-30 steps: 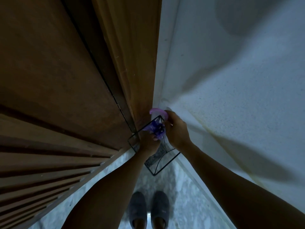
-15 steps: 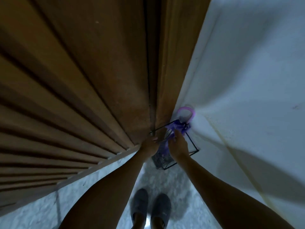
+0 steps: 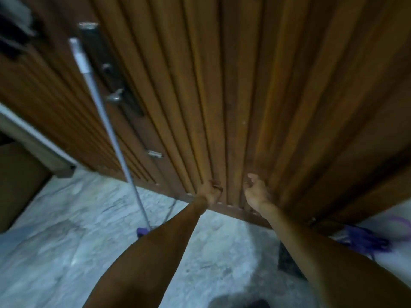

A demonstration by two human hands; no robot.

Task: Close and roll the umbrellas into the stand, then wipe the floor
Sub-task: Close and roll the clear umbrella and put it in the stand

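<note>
A purple umbrella (image 3: 364, 240) with a curved lilac handle (image 3: 398, 225) stands in a dark wire stand (image 3: 287, 261) at the lower right, partly hidden by my right forearm. My left hand (image 3: 210, 193) and my right hand (image 3: 255, 192) hang in front of the wooden door, both empty with fingers loosely curled. They are well left of the umbrella. A mop with a long grey pole (image 3: 111, 132) and a purple head (image 3: 142, 231) leans against the door at the left. The view is blurred.
A slatted wooden door (image 3: 233, 85) with a dark lock plate and metal handle (image 3: 115, 96) fills the upper view. Pale stone floor (image 3: 66, 241) spreads below. A brown box (image 3: 17, 181) sits at the far left. White wall shows at the right edge.
Both hands have let go of the umbrella and stand. The view has swung left, so the stand now sits at the lower right and the mop has come into sight.
</note>
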